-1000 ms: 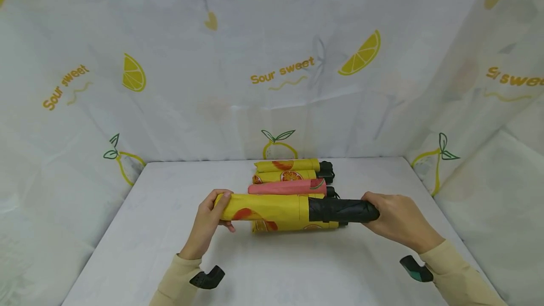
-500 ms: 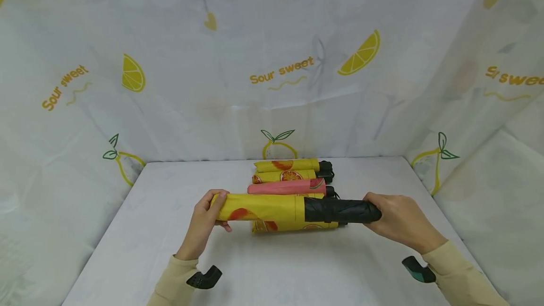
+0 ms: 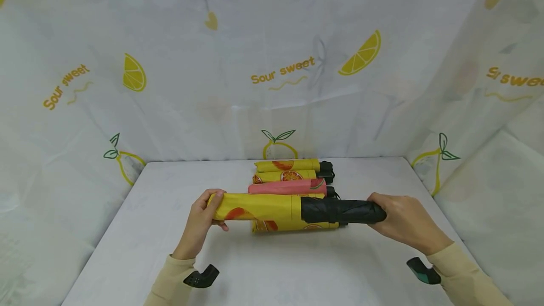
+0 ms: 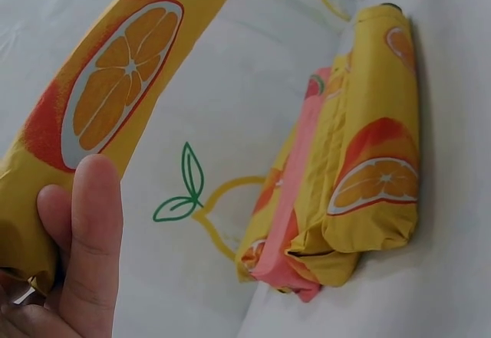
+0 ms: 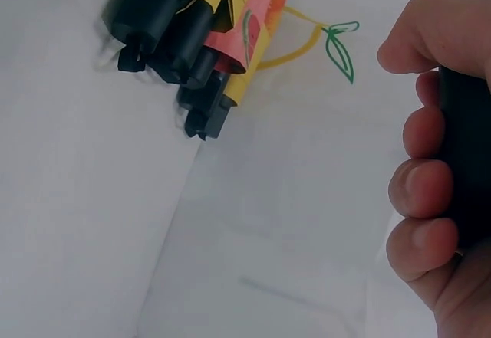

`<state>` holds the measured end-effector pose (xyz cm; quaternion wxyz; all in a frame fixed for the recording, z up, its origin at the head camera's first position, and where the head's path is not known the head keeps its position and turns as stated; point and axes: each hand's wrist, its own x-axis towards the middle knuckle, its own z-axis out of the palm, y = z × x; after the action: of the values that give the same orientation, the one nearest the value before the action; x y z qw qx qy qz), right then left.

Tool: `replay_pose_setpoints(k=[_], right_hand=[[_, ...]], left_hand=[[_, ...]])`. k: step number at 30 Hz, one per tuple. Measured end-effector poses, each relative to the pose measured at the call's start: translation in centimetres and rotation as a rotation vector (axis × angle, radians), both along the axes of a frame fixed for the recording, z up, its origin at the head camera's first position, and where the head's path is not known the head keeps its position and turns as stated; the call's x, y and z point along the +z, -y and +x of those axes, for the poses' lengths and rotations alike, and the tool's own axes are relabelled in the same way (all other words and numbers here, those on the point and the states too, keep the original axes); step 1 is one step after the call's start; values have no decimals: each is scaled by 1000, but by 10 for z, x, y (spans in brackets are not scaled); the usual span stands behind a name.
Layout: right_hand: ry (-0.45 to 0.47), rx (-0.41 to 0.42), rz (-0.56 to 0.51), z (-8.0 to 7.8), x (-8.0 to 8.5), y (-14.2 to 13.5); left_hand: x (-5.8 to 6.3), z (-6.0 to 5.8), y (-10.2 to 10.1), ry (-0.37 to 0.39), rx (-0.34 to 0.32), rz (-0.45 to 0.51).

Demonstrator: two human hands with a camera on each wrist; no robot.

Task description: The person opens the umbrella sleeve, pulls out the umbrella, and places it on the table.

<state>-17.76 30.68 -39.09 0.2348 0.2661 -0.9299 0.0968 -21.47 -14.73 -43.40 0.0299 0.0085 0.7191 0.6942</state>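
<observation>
A folded black umbrella (image 3: 340, 210) sticks partly out of a yellow sleeve (image 3: 257, 207) printed with orange slices, held level above the table. My left hand (image 3: 199, 221) pinches the sleeve's closed left end, thumb on the near side; the left wrist view shows its fingers (image 4: 96, 231) against the yellow fabric. My right hand (image 3: 403, 221) grips the umbrella's right end, its fingers (image 5: 422, 188) curled round the black handle (image 5: 472, 162) in the right wrist view. The rest of the umbrella is hidden inside the sleeve.
Behind and below lie several sleeved umbrellas in a row: a pink one (image 3: 284, 187) with a watermelon print, and yellow ones such as the frontmost umbrella (image 3: 293, 226). Black handles (image 5: 146, 16) point right. A white lemon-print curtain (image 3: 191, 117) hangs behind the white table (image 3: 178, 178).
My hands have moved apart, the left one leftward with the sleeve and the right one rightward. More of the black umbrella shows outside the sleeve. The umbrellas in the row stay put.
</observation>
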Motion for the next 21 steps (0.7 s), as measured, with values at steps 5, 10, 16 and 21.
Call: replay_pose_setpoints(k=[5, 10, 16, 21], right_hand=[[0, -2, -3, 0, 0, -3], [-5, -4, -3, 1, 0, -5], [-8, -3, 0, 3, 0, -7], [-18, 13, -2, 4, -1, -10]], left_hand=[[0, -1, 3, -4, 0, 3], [0, -2, 4, -7, -3, 8], [0, 0, 5, -18, 4, 7], [0, 1, 6, -15, 13, 8]])
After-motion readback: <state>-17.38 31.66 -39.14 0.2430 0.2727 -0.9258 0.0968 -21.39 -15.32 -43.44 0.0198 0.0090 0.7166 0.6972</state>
